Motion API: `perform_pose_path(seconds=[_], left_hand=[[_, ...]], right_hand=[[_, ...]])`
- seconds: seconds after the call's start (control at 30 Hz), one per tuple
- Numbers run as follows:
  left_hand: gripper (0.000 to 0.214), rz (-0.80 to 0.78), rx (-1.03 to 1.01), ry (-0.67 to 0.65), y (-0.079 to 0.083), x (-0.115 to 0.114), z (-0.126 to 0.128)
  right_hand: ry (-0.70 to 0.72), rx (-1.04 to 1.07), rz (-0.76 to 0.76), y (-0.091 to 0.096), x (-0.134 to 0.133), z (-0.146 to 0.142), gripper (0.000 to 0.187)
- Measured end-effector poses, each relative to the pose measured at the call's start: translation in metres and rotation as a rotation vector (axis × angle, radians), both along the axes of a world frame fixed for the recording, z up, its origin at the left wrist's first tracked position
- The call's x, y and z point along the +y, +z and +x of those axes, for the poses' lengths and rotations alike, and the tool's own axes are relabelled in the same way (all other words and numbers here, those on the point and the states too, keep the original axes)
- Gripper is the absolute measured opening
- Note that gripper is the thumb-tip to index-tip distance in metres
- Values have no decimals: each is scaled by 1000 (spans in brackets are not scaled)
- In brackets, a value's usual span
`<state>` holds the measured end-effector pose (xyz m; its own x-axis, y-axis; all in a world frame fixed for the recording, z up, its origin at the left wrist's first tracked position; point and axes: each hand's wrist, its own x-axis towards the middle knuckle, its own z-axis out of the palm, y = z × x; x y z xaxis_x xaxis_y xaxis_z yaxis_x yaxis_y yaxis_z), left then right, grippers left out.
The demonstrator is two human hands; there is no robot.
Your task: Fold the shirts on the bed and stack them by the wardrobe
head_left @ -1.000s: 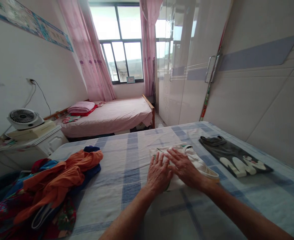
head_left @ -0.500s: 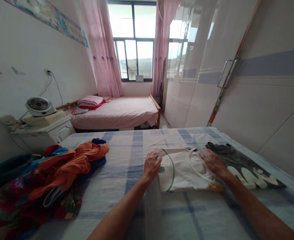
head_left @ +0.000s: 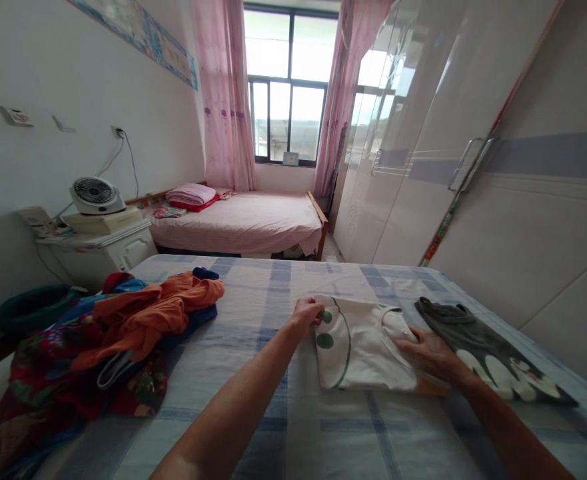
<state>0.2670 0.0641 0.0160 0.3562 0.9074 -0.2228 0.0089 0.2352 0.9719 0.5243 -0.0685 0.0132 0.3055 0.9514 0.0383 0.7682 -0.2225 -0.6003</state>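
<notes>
The left hand (head_left: 306,312) is closed on the far left corner of the white shirt (head_left: 368,343), fingers curled around the edge of the cloth by its green dots. The right hand (head_left: 426,353) lies flat and open on the shirt's right side, near the neckline, pressing it down rather than gripping it. The shirt lies folded into a rough rectangle on the checked bed (head_left: 273,413), a little right of the middle and within easy reach.

Just beside the right hand, toward the wall, a dark shirt (head_left: 488,353) with pale lettering lies flat. It looks very close to the white one, perhaps touching it under the wrist, though I cannot tell. On the left side of the bed, well apart, sits a loose pile of clothes (head_left: 73,373) with an orange garment (head_left: 163,310) on top.

As I see it, the risk lies in the uneven hold. One corner is pinched and the other side only pressed, so a pull from the left could drag the cloth out from under the flat palm and spoil the fold. The right forearm could also catch the dark shirt and rumple it.

Beyond the bed stand a white nightstand (head_left: 108,250) with a small fan (head_left: 96,195), a second bed (head_left: 253,223) in pink, and a glossy wardrobe (head_left: 398,167).
</notes>
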Motion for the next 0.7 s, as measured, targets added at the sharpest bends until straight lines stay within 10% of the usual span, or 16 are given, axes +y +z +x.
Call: perform_pose_path(seconds=[0.37,0.53,0.7], left_hand=[[27,-103,-242,-262,33,-94,-135],[29,-64,321,-208,4,-116,-185],[20,471,712,52,5,-103,-201]], right_hand=[[228,-390,217,104,64,-70,28],[338,-415,360,82,92,-133,37],[300,-239,384,39,79,-138,38]])
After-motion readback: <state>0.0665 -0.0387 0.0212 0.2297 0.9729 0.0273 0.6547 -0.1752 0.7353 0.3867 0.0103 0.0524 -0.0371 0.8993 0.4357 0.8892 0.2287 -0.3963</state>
